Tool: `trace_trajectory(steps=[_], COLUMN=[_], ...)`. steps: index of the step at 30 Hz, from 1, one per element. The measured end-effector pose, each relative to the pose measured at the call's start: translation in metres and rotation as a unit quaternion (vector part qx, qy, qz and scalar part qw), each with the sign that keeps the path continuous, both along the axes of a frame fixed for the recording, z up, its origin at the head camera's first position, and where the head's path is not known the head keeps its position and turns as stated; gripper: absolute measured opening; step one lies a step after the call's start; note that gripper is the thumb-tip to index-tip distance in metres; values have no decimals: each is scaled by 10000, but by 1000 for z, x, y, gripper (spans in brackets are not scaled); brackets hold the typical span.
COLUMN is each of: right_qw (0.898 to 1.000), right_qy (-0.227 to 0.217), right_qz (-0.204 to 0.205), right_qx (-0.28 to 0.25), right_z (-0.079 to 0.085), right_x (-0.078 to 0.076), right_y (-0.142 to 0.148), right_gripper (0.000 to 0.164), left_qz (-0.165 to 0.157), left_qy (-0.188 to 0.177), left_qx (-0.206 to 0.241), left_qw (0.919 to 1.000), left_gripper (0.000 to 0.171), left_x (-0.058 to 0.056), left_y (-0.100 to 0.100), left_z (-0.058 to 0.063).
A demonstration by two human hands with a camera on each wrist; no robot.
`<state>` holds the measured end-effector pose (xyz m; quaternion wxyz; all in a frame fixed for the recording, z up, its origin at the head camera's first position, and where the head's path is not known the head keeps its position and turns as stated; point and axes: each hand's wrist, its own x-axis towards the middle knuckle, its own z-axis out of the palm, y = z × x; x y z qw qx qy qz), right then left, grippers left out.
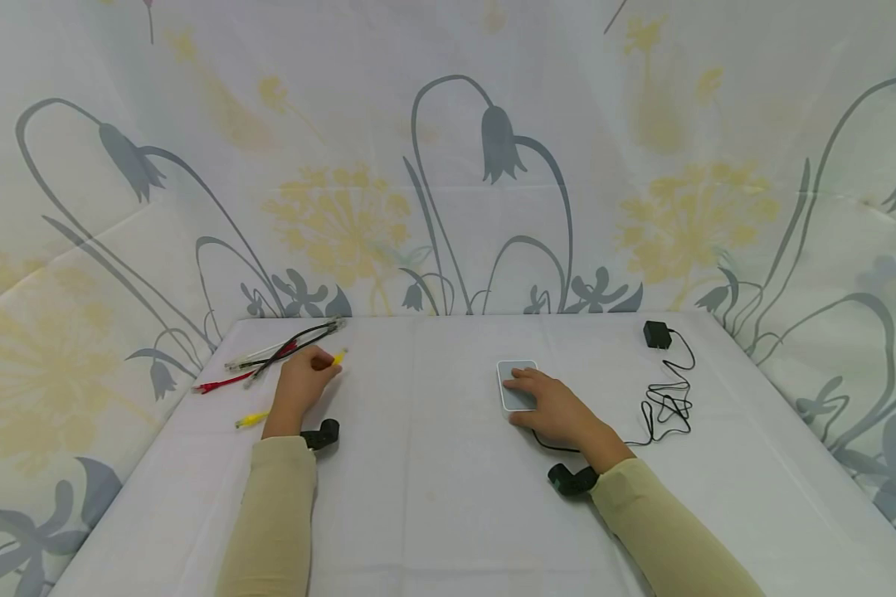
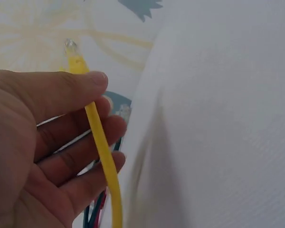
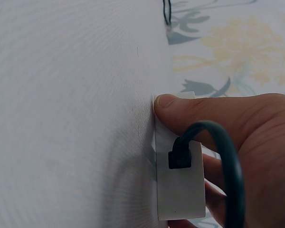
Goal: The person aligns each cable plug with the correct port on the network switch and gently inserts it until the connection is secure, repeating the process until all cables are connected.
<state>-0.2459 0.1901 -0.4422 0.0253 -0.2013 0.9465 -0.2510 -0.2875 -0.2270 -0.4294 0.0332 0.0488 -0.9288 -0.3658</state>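
Thumb and fingers of my left hand (image 1: 306,383) pinch a yellow network cable (image 2: 100,137) just behind one clear plug (image 2: 71,45), which points away past the thumb. In the head view, the cable's other yellow end (image 1: 250,420) lies on the cloth left of the wrist. My right hand (image 1: 560,408) grips a small white box-shaped device (image 1: 518,400) with a grey top, flat on the table. The right wrist view shows the thumb along one side and fingers on top and around it. A black power lead (image 3: 233,175) is plugged into its near face.
Past the left hand lie loose black network cables (image 1: 272,358), with a white cable (image 1: 254,356) and a red cable (image 1: 224,383). At the back right is a black power adapter (image 1: 656,334), its cord (image 1: 668,406) bunched in front. Flowered cloth (image 1: 448,207) hangs behind the white-covered table (image 1: 426,514).
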Motion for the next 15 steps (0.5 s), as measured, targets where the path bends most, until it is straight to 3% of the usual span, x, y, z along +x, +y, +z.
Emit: trace_trajectory(steps=[6, 15], right_qw=[10000, 10000], right_qy=[-22, 10], right_qz=[4, 12], right_qx=[14, 40], right_z=[0, 1], right_x=[0, 0], right_y=[0, 0], right_gripper=[57, 58], left_qz=[-162, -504], left_qy=[52, -150], left_qx=[295, 806], left_qw=[9994, 9954], left_gripper=[31, 33], left_x=[-4, -8], left_y=[4, 14], left_z=[-5, -12])
